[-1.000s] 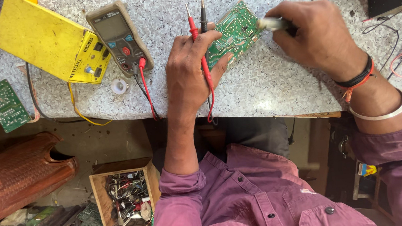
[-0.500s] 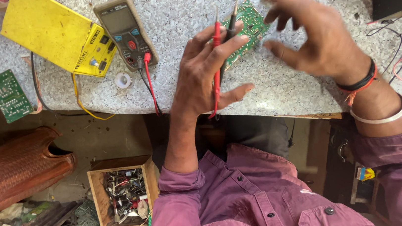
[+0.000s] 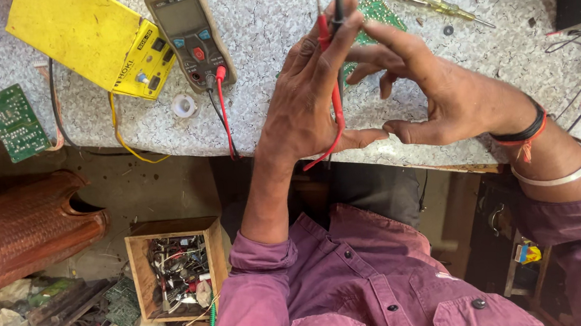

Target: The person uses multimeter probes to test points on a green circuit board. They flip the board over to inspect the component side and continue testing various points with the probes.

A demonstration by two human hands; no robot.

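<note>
Speckled grey worktop (image 3: 277, 35) is seen spanning the far half of the view. A yellow instrument case (image 3: 87, 44) is laid at far left, with a grey multimeter (image 3: 189, 33) just right of it. A copper-coloured ribbed housing (image 3: 20, 227) and a wooden box of parts (image 3: 176, 268) are seen below the bench, near left. The left hand (image 3: 309, 100) is raised over the bench edge, fingers closed on a red probe (image 3: 326, 40) and a black probe (image 3: 337, 0), tips pointed far. The right hand (image 3: 434, 90) is held open, fingers spread, touching the left fingertips; nothing is gripped. A green circuit board (image 3: 381, 11) is laid on the worktop, partly hidden behind both hands. A yellow-handled screwdriver (image 3: 432, 3) is left to its right. A small green board (image 3: 15, 121) is set at far left.
</note>
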